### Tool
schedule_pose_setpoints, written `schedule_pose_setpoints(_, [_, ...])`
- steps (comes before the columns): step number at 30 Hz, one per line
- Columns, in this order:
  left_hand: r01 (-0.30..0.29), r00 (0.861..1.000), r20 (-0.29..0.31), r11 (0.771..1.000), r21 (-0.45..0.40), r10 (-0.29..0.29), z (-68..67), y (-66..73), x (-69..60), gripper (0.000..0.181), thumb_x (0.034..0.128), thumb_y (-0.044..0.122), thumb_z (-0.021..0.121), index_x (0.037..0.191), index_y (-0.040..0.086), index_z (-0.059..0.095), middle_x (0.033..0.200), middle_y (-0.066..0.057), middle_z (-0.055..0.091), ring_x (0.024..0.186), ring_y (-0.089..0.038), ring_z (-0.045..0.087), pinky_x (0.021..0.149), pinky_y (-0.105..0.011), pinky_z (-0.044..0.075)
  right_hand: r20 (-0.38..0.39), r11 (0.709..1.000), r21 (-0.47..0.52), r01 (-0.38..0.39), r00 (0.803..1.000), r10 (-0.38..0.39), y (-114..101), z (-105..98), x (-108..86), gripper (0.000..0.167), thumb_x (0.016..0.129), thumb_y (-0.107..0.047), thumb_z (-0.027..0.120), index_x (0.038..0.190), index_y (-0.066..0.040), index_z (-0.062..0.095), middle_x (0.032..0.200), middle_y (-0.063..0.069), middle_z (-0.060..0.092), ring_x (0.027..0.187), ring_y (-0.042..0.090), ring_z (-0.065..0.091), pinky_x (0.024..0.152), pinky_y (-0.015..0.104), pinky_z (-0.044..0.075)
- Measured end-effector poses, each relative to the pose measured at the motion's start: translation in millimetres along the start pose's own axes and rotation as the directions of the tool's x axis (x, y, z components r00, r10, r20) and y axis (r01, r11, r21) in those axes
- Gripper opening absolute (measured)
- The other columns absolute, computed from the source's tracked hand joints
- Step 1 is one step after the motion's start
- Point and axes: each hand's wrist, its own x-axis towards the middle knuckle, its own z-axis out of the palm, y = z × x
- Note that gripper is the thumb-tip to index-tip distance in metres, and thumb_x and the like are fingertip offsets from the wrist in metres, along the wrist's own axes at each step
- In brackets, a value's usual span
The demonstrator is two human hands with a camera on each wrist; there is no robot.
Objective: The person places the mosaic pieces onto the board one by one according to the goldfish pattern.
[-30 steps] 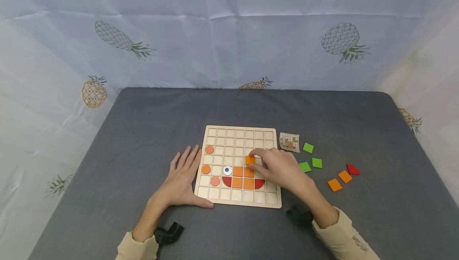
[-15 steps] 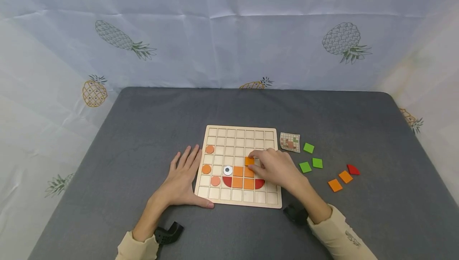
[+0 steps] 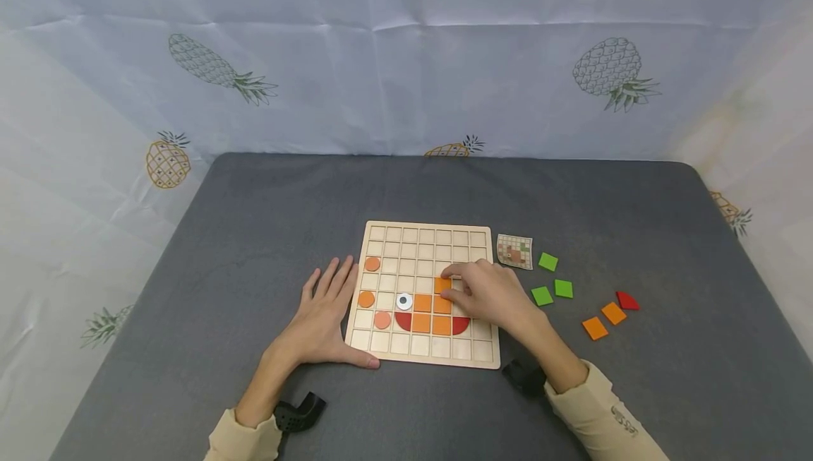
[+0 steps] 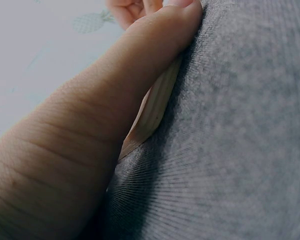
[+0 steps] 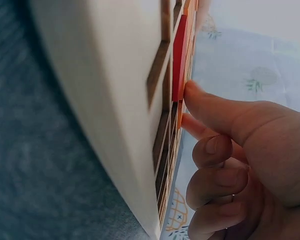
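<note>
Orange tile [image 3: 442, 285] had dropped flatter into its grid cell versus half a second earlier, lower centre of frame. Right hand [image 3: 492, 295] had it pinched between thumb and index finger. Left hand [image 3: 320, 323] lay spread, fingers straight, along the left edge of the wooden board [image 3: 400, 344]. Green tiles [image 3: 563, 289] and red piece [image 3: 627, 301] sat loose on the tabletop [image 3: 635, 235], lower right.
</note>
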Motion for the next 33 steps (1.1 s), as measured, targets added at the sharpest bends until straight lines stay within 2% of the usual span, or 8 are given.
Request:
schedule_pose_setpoints(22, [0.002, 1.000, 0.005, 1.000, 0.007, -0.002, -0.2, -0.7, -0.2, 0.154, 0.0531, 0.079, 0.083, 0.165, 0.003, 0.009, 0.174, -0.017, 0.006, 0.160, -0.041, 0.003, 0.124, -0.065, 0.003, -0.027, 1.000, 0.005, -0.019, 0.999, 0.019, -0.5, 2.7, 1.7, 0.026, 0.091, -0.028, 0.077, 0.114, -0.015, 0.078, 0.051, -0.007, 0.041, 0.043, 0.009, 0.035, 0.043, 0.023, 0.020])
schedule_pose_setpoints(29, [0.005, 1.000, 0.008, 1.000, 0.005, -0.005, -0.7, -0.3, -0.4, 0.154, 0.0528, 0.079, 0.083, 0.165, 0.004, 0.009, 0.174, -0.016, 0.006, 0.161, -0.041, 0.003, 0.125, -0.065, 0.003, -0.044, 0.999, 0.024, -0.027, 0.999, 0.028, -3.6, -0.1, -0.6, 0.031, 0.090, -0.030, 0.078, 0.118, -0.016, 0.077, 0.049, -0.008, 0.039, 0.042, 0.008, 0.033, 0.043, 0.022, 0.020])
schedule_pose_setpoints(32, [0.003, 1.000, 0.007, 1.000, 0.001, -0.003, -1.1, 0.3, 0.0, 0.153, 0.0528, 0.079, 0.083, 0.165, 0.004, 0.010, 0.174, -0.016, 0.007, 0.161, -0.041, 0.003, 0.124, -0.064, 0.003, -0.062, 0.999, 0.045, -0.027, 0.998, 0.030, -3.1, -4.5, -2.9, 0.032, 0.090, -0.029, 0.079, 0.119, -0.015, 0.076, 0.050, -0.008, 0.041, 0.043, 0.008, 0.035, 0.043, 0.025, 0.024])
schedule_pose_setpoints(33, [0.003, 1.000, 0.007, 1.000, -0.001, -0.003, -1.3, 0.6, 0.1, 0.153, 0.0528, 0.079, 0.083, 0.165, 0.004, 0.010, 0.174, -0.016, 0.007, 0.161, -0.040, 0.003, 0.124, -0.064, 0.003, -0.077, 0.998, 0.050, -0.029, 0.997, 0.033, -2.7, -6.2, -3.8, 0.033, 0.089, -0.029, 0.079, 0.119, -0.016, 0.077, 0.051, -0.008, 0.042, 0.044, 0.008, 0.036, 0.047, 0.028, 0.035])
